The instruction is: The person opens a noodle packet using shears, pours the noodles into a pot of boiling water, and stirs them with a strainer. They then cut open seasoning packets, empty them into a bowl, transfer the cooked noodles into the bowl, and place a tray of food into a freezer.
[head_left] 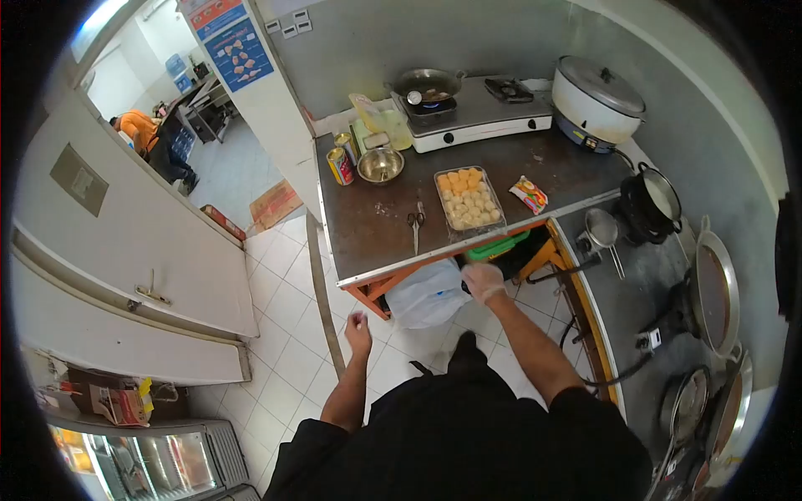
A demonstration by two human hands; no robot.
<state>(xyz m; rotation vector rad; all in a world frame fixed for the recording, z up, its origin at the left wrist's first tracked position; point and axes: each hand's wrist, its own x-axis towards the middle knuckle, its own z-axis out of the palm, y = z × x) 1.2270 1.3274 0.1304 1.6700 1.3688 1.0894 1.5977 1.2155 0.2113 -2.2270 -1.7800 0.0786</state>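
My left hand hangs over the tiled floor, left of the counter's front corner. Its fingers are curled in, and I see nothing in them. My right hand, in a clear plastic glove, is just below the counter's front edge, its fingers closed. A small dark bit shows beside them, too little to name. Nearest to it are a white plastic bag and a green-rimmed container under the counter. Above on the counter are a clear tray of orange and pale balls, scissors and a bright packet.
A gas stove bears a wok. Nearby stand a rice cooker, a steel bowl and cans. A side counter with pans runs along my right. Left are a door and a distant person in orange.
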